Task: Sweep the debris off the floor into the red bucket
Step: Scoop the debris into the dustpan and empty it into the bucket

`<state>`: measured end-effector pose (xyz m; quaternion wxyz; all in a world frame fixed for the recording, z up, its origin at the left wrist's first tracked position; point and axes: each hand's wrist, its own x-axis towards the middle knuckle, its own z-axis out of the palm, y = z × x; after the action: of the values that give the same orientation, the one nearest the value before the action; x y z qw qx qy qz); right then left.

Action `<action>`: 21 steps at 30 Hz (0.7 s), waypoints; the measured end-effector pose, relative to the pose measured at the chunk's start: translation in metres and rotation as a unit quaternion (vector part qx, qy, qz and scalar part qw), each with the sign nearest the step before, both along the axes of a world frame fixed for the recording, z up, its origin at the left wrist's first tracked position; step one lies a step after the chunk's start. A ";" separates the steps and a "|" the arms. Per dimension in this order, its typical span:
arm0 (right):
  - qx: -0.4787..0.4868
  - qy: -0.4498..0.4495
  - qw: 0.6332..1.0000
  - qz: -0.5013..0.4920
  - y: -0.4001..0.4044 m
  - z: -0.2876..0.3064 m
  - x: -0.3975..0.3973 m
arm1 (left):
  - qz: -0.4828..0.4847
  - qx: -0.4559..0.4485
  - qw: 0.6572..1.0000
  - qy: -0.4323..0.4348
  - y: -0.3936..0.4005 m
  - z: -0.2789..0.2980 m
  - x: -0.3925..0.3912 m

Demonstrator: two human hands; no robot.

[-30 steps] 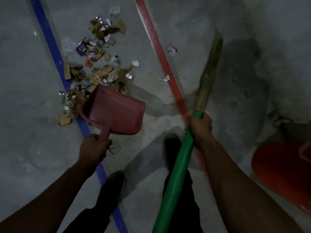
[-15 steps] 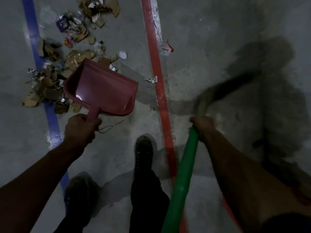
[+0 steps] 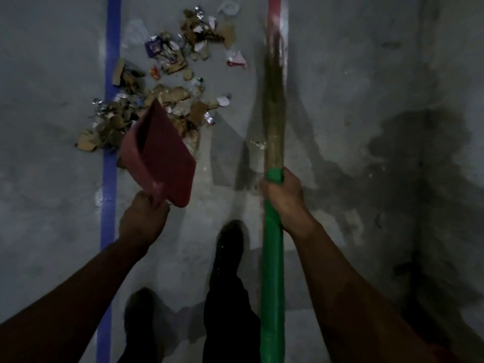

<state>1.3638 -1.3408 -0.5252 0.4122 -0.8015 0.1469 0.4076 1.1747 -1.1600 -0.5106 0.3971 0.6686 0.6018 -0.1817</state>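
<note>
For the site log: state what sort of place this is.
Probably a workshop or warehouse floor: bare concrete floor marked with a blue line and a red line, with cardboard and wrapper debris piled on it.

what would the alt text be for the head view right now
A person's left hand holds a red dustpan beside scattered debris on a concrete floor, while the right hand grips a green-handled broom pointing forward along a red floor line.

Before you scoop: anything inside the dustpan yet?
The dustpan is tilted on edge in the left hand; the visible inside looks bare. Its deep corner is shadowed. The debris lies on the floor.
</note>
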 end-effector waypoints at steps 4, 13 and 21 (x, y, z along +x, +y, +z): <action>-0.065 0.027 0.995 -0.076 -0.020 0.003 -0.010 | 0.016 0.035 0.999 0.020 0.008 0.006 -0.019; -0.055 0.150 0.986 0.044 0.071 -0.042 -0.089 | 0.057 0.072 0.996 -0.007 0.023 -0.001 -0.065; -0.012 0.067 0.981 0.181 0.119 -0.012 -0.095 | 0.227 -0.019 0.971 -0.070 0.029 0.004 -0.116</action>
<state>1.2690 -1.2221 -0.5368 0.3116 -0.7905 0.0318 0.5263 1.0591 -1.1311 -0.5069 0.4816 0.5181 0.7050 -0.0509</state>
